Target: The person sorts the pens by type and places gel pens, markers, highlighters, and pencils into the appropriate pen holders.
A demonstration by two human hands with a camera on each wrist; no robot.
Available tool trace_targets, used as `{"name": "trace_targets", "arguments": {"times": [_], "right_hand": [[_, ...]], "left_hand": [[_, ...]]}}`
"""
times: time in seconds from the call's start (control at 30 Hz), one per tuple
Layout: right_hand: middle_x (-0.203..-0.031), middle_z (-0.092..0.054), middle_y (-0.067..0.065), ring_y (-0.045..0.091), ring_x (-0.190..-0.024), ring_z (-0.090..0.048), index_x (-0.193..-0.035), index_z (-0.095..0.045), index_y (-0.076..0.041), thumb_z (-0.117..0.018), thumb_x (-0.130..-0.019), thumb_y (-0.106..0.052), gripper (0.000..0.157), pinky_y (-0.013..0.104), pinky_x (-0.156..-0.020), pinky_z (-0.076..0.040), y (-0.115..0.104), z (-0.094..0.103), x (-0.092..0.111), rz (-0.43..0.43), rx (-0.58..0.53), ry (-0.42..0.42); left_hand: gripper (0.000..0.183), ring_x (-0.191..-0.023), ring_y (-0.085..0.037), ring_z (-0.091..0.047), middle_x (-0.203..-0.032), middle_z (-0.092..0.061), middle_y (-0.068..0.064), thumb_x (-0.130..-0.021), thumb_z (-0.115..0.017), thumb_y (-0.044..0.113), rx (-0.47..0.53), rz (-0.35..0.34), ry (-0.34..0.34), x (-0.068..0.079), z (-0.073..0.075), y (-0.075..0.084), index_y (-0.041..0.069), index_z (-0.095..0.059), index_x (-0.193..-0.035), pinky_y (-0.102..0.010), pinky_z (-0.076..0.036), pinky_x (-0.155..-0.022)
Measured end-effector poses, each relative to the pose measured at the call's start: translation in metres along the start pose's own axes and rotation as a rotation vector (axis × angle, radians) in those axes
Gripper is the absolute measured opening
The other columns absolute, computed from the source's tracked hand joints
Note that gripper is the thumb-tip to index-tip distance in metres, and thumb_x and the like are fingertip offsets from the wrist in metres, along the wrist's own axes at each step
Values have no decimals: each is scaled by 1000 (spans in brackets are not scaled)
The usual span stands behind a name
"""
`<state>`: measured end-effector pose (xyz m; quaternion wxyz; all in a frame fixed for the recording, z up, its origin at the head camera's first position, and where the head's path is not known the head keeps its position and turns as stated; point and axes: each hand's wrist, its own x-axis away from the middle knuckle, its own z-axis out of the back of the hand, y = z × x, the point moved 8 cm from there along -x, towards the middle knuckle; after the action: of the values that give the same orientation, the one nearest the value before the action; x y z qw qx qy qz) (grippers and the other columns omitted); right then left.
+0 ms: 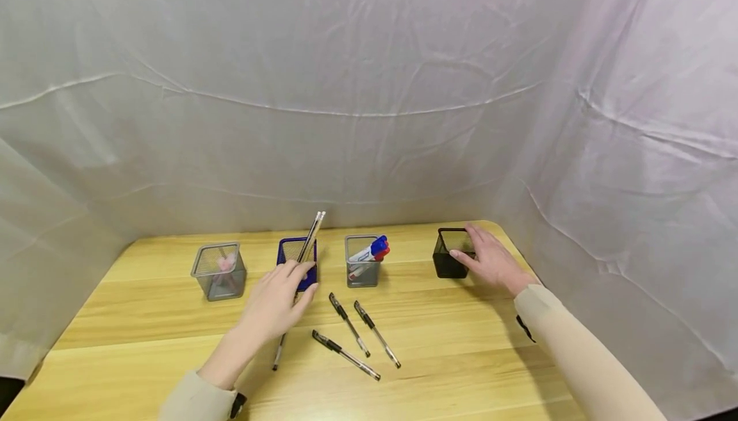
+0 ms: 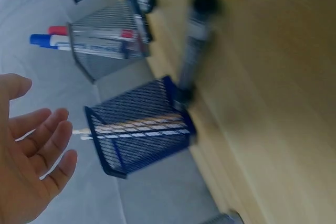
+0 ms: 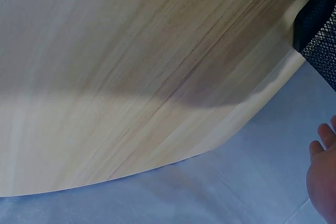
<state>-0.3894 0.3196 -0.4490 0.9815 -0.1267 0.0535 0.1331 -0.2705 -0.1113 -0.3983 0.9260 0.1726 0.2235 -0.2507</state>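
Observation:
My left hand point(image 1: 279, 302) is held over the table in front of the blue mesh pen holder point(image 2: 142, 129), fingers loosely bent and nothing in them. Two pencils point(image 1: 311, 235) lean in that holder, their ends sticking out above the rim. Below the left hand lies a pen point(image 1: 279, 354), partly covered by it in the head view. At the far right, my right hand point(image 1: 490, 257) grips the upright black mesh pen holder point(image 1: 450, 266) by its right side, thumb across the front and fingers along the back rim.
Three black-capped pens point(image 1: 348, 325) lie mid-table. A grey mesh holder point(image 1: 363, 277) has blue and red markers point(image 1: 371, 253) in it. Another grey mesh holder point(image 1: 225, 286) at the left contains something pink point(image 1: 226, 262). Grey cloth point(image 1: 346, 152) hangs behind the wooden table point(image 1: 461, 357).

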Motion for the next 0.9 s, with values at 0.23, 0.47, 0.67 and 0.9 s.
{"name": "trace_targets", "arguments": {"times": [0.23,0.47,0.67,0.9], "right_hand": [[-168,-21,29,50,-153,-21,-164,-17,4,-42,-105,-66,95,63,-125,-15,-1,0,2,8,23,-8],[-171,-16,25,43,-157,-17,-163,-18,7,-43,-107,-61,91,58,-128,-11,-5,1,0,47,47,-10],[-172,-10,23,41,-158,-12,-164,-13,5,-40,-107,-63,93,57,-128,-8,-4,1,-1,39,53,-28],[-172,-12,24,43,-157,-16,-163,-16,7,-43,-106,-62,93,58,-128,-12,-6,1,1,50,41,-7]], "left_hand": [[32,-98,-25,-70,-105,-71,-4,-98,-71,29,-79,-2,-70,18,-11,-18,6,-72,-120,-43,-61,-84],[29,-100,-29,-71,-104,-73,-8,-97,-74,28,-126,-16,-131,29,-18,-32,3,-73,-112,-46,-61,-87],[34,-105,-35,-71,-110,-74,-13,-98,-72,31,-135,18,-203,33,-28,-46,2,-72,-114,-50,-61,-89],[40,-106,-36,-71,-117,-73,-17,-98,-72,37,-123,77,-309,34,-40,-61,2,-72,-118,-51,-61,-86]]}}
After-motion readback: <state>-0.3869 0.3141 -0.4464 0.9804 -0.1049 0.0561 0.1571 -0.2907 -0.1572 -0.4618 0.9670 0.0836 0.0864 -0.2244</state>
